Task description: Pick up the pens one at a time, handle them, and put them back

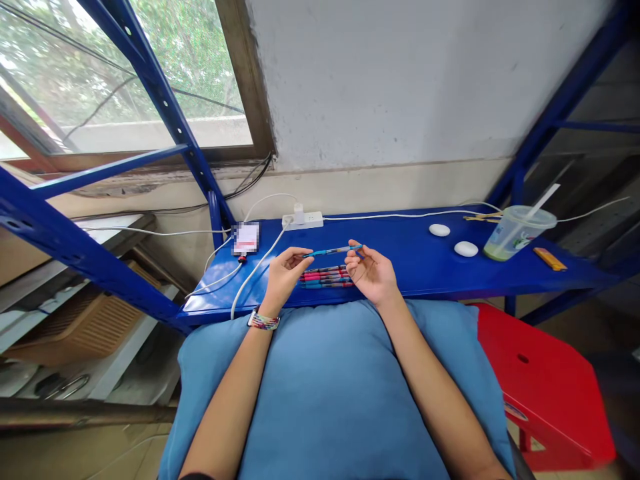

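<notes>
A blue pen (334, 251) with a clear middle is held level above the blue shelf top (395, 247). My left hand (285, 277) pinches its left end between thumb and fingertips; a patterned watch band circles that wrist. The fingertips of my right hand (373, 272) grip the pen's right end, palm turned partly up. Below the pen, several red and blue pens (327, 275) lie side by side near the shelf's front edge, partly hidden by both hands.
A white power strip (310, 220) with cables stands at the back. A phone-like device (245, 239) lies left. To the right are two white oval objects (466, 249), a plastic cup (517, 233) with a straw, and an orange packet (549, 259). A blue cushion (340, 387) covers my lap; a red stool (545, 373) stands right.
</notes>
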### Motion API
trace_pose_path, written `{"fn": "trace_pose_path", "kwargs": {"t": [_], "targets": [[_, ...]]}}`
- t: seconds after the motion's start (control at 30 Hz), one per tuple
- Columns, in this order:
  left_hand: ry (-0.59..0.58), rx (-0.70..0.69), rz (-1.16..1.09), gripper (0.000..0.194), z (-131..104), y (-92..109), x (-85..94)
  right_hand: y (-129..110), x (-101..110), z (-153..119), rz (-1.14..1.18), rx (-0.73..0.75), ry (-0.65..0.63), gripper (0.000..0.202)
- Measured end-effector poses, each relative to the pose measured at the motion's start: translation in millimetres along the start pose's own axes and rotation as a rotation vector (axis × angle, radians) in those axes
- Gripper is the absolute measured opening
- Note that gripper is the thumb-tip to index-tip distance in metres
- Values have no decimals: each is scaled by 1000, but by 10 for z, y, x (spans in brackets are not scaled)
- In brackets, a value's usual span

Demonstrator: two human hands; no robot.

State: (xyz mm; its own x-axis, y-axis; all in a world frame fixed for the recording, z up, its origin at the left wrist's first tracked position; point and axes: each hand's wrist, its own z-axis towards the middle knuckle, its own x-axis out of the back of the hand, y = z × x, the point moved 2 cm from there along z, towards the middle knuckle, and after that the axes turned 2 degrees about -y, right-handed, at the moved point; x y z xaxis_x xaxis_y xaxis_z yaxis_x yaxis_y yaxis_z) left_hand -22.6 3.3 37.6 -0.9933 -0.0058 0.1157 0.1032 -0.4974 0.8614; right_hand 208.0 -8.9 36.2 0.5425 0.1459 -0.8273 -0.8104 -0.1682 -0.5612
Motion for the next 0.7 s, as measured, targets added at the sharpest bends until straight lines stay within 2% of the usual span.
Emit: {"fn": "trace_pose_path", "kwargs": {"t": [0.1,0.47,0.7], "targets": [[-1,5,-16,30,-1,-11,3,12,0,9,19,-19,-1,12],[8,18,-15,30,-4,15,-2,-9,-41,-24,96,-42,46,21],[5,22,-15,29,-8,13,-7,4,-9,-7,181,-71,42,18]]}}
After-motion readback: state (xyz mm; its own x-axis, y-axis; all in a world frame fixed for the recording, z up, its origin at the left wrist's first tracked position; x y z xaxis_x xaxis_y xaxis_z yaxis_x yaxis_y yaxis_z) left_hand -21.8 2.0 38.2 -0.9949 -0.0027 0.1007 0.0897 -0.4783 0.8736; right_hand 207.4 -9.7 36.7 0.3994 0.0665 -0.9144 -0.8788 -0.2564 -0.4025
